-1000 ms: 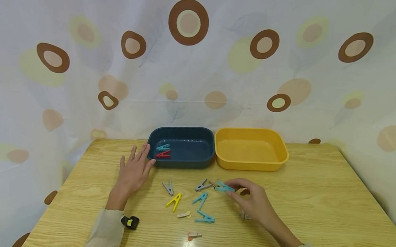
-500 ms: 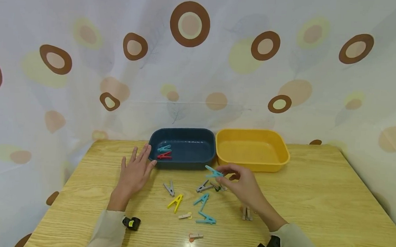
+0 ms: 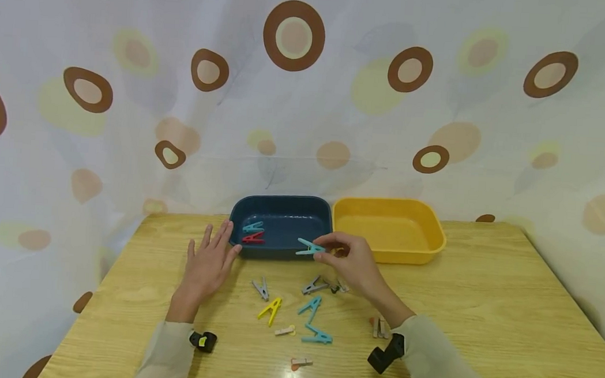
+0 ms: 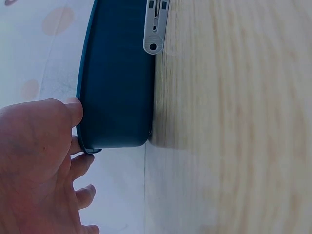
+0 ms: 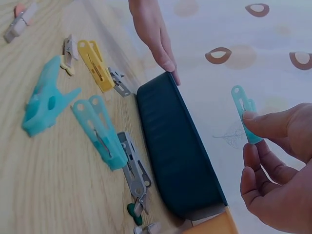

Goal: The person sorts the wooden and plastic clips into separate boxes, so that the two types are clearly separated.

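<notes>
A light blue clothespin (image 5: 246, 113) is pinched between the thumb and fingertips of my right hand (image 3: 352, 262). In the head view it is over the front right rim of the dark blue tub (image 3: 283, 252). My left hand (image 3: 208, 267) touches that tub's left end, its fingers extended, with the thumb at the front corner. A light blue clothespin (image 3: 253, 227) and a red clothespin (image 3: 253, 238) lie inside the tub. On the table in front are a yellow clothespin (image 3: 271, 311), grey clothespins (image 3: 261, 289) and more light blue clothespins (image 3: 318, 334).
A yellow tub (image 3: 413, 256) stands against the blue one's right side. Small wooden clips (image 3: 302, 362) with coloured decorations lie scattered on the wooden table (image 3: 492, 316). A patterned cloth (image 3: 296, 113) hangs behind the tubs.
My right hand has lifted the light blue clothespin from beside the grey one and carried it left and away from me, to the blue tub's rim. My left hand has stayed at the tub.
</notes>
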Motion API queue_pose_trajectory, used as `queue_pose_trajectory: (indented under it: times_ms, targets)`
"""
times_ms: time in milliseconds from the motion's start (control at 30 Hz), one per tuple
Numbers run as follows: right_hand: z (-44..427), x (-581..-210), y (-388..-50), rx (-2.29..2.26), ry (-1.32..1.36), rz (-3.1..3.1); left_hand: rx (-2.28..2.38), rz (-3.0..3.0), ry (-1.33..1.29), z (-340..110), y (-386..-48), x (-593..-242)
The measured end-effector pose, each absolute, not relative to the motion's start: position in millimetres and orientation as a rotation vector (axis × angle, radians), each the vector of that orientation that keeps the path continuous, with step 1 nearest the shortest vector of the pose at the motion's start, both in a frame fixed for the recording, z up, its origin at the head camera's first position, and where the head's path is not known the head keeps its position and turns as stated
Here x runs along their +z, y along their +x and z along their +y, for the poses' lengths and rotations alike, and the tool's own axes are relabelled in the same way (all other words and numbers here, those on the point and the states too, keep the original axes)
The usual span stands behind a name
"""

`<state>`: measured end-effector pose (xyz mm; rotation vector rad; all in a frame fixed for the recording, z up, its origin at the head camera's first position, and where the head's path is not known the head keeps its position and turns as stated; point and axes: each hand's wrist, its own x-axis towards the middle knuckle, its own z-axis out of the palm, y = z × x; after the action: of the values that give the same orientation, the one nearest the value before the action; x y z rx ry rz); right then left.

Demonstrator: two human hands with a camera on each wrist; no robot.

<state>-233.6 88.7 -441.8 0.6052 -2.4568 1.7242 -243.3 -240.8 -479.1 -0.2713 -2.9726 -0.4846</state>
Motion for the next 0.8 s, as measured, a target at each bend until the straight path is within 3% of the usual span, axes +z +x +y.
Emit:
queue_pose_trajectory:
  times_ms: [800]
  targets:
    - [24.5, -441.2, -300.6, 1.599, 0.661, -2.59, -0.499, -2.975, -0.263, -240.8, -246.7, -475.5]
